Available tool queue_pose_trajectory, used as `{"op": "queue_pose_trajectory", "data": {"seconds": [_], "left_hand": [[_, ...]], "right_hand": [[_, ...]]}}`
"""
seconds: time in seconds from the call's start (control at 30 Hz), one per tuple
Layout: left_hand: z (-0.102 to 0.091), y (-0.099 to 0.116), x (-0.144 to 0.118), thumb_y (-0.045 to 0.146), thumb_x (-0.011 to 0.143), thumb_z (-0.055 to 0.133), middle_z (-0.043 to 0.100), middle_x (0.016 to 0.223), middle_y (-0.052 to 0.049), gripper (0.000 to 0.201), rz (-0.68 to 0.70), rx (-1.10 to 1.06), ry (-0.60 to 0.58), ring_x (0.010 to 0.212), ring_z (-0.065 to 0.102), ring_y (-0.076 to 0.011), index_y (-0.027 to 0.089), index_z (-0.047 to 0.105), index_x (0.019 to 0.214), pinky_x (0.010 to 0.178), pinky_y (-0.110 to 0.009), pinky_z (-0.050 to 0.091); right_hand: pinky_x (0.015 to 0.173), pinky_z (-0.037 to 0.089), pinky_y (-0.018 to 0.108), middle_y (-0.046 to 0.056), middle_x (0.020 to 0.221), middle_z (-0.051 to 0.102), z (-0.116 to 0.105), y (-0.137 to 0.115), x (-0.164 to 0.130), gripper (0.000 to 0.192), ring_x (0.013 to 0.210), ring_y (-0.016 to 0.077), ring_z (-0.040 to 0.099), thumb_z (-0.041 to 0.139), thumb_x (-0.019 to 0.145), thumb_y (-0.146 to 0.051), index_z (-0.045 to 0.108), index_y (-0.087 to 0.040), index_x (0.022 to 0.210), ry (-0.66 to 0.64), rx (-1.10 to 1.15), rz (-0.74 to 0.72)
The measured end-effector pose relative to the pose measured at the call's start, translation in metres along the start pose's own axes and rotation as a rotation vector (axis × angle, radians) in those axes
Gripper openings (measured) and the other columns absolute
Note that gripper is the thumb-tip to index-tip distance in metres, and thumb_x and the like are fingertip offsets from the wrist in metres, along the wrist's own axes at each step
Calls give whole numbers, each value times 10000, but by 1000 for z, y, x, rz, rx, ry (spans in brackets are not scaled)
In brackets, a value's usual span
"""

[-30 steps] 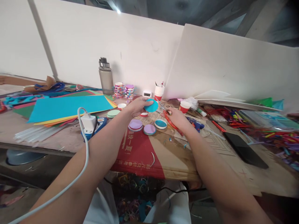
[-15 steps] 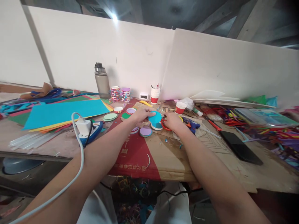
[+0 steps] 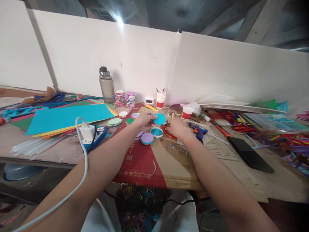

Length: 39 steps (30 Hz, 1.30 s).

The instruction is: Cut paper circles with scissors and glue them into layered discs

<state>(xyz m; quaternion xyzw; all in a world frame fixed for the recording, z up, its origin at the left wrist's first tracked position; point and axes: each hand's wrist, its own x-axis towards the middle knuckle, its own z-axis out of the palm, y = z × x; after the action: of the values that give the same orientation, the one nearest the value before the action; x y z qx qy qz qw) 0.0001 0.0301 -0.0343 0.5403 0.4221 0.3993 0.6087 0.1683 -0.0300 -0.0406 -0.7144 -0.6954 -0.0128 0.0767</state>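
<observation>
At frame centre, the left hand (image 3: 144, 119) pinches a blue disc (image 3: 159, 119) by its edge, lifted off the cardboard (image 3: 173, 161), probably so it stays flat. Just right of it, the right hand (image 3: 175, 128) rests closed on red scissors (image 3: 168, 133), seemingly within reach of the disc. Below lie one purple disc (image 3: 147, 138) and one blue-filled ring (image 3: 156, 132); two red cups (image 3: 160, 99) stand behind.

Both your forearms stretch forward, converging. Your left hand (image 3: 145, 119) pinches with thumb and fingers (image 3: 152, 120); your right hand (image 3: 175, 128) lies palm-down, fingers curled.
</observation>
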Motion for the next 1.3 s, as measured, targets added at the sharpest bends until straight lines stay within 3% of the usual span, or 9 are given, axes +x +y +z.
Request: {"op": "queue_pose_trajectory", "data": {"seconds": [0.07, 0.2, 0.37, 0.63, 0.8, 0.9, 1.03, 1.17, 1.3], "left_hand": [[-1, -1, 1, 134, 750, 694, 578, 523, 14, 176, 8, 105, 29, 455, 518, -79, 146, 557, 641, 429, -176, 388], [-3, -5, 4, 191, 697, 752, 536, 487, 37, 208, 106, 256, 27, 426, 461, -54, 150, 569, 607, 396, -165, 293], [-1, -9, 3, 233, 693, 742, 523, 478, 25, 220, 182, 224, -128, 434, 450, -55, 146, 571, 585, 421, -172, 301], [-1, -8, 3, 366, 798, 641, 602, 563, -26, 258, 164, 263, -222, 468, 507, -91, 151, 618, 658, 459, -204, 351], [-8, -7, 0, 311, 749, 665, 557, 484, -20, 273, 264, 753, -76, 479, 486, -125, 168, 592, 529, 486, -231, 322], [-10, -13, -2, 216, 628, 736, 524, 456, -5, 170, 314, 973, -108, 522, 487, -151, 182, 616, 513, 535, -241, 329], [-8, -18, 0, 76, 549, 700, 515, 480, -3, 179, 359, 928, -53, 557, 487, -161, 193, 585, 477, 601, -251, 361], [-5, -11, 1, 69, 567, 688, 497, 517, -19, 220, 450, 812, 123, 646, 557, -207, 200, 526, 499, 662, -278, 402], [0, -1, -6, 117, 629, 704, 573, 587, -24, 179, 371, 646, 136, 565, 580, -171, 182, 538, 614, 599, -270, 438]], "right_hand": [[993, 386, 533, 209, 1341, 556, -3, -3, -3, 546, 1266, 407, 470, 657, 813, -346, 559, -177, 1323, 113, 13, -1], [1035, 386, 444, 171, 1365, 539, -7, -6, -4, 775, 1265, 305, 483, 708, 781, -403, 393, -170, 1450, 216, 269, -186], [973, 422, 381, 113, 1165, 645, -10, -8, -3, 429, 1114, 251, 571, 712, 782, -317, 626, -173, 1176, 218, 345, -237], [922, 445, 374, 126, 1168, 644, -10, -9, -4, 486, 1082, 259, 587, 759, 736, -338, 612, -161, 1164, 197, 293, -241], [894, 458, 379, 155, 1184, 658, -11, 1, -2, 526, 1079, 295, 606, 755, 733, -399, 611, -146, 1171, 139, 202, -80], [889, 463, 374, 143, 1164, 675, -10, 2, -2, 557, 1078, 299, 616, 758, 728, -414, 614, -159, 1202, 88, 192, -71], [890, 476, 353, 108, 1169, 677, -10, -4, -5, 576, 1050, 255, 626, 768, 726, -384, 605, -186, 1242, 116, 323, -128], [924, 481, 358, 107, 1278, 586, -13, -10, -9, 598, 1092, 225, 591, 770, 734, -323, 581, -209, 1289, 241, 490, -223], [930, 487, 371, 102, 1265, 534, -15, -13, -13, 619, 1105, 227, 567, 794, 712, -298, 579, -237, 1290, 332, 508, -282]]}}
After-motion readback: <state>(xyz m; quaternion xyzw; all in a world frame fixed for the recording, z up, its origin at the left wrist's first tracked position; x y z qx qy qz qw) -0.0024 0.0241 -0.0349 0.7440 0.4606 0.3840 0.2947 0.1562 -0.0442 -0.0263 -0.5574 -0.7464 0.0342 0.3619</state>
